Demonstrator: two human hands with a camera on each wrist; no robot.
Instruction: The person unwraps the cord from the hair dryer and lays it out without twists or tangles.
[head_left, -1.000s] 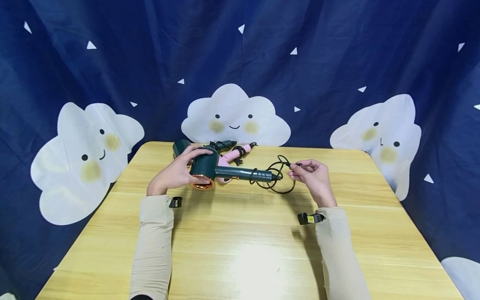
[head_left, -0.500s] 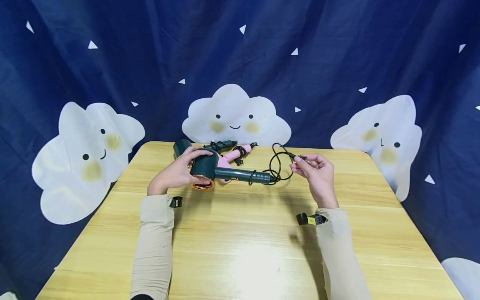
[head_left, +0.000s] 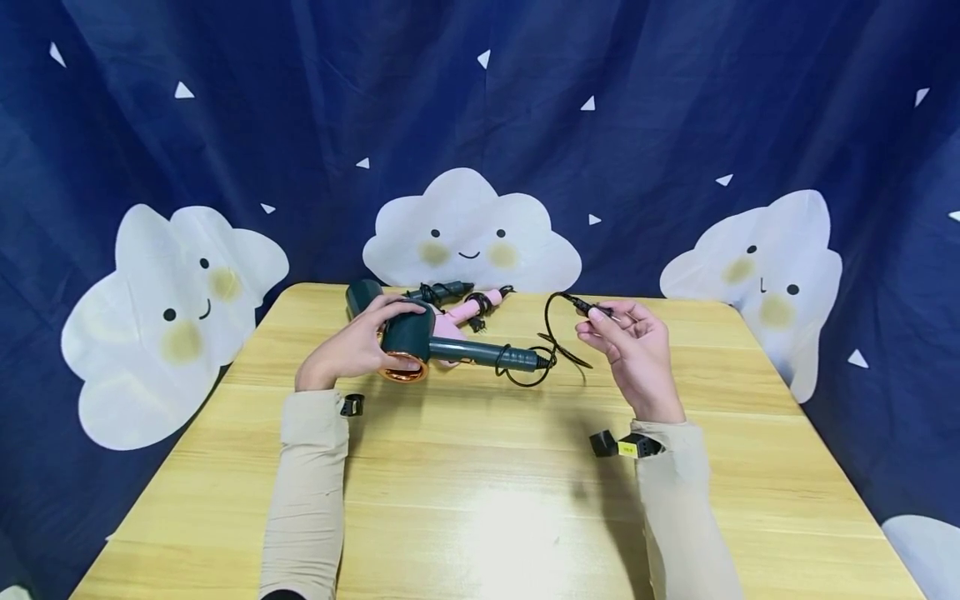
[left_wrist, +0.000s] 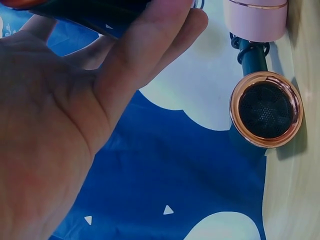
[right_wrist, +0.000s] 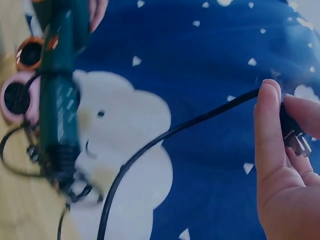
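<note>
My left hand grips the head of a dark green hair dryer with a copper-coloured rim, thumb by the rim and fingers over the top. Its handle points right, held above the table. A black cord leaves the handle's end in loose loops. At the cord's far end, my right hand pinches the black plug between thumb and fingers. Metal prongs of the plug show in the right wrist view. In the left wrist view, only part of the held hair dryer shows, above my left hand.
Behind the held dryer lie a pink hair dryer and another dark green hair dryer, cords wound round their handles. They rest near the back of the wooden table. A blue curtain with cloud prints hangs behind it.
My right hand has moved slightly right and turned, bringing the plug up into view. Loops of the cord have loosened and shifted. My left hand and the hair dryer stay nearly still.
</note>
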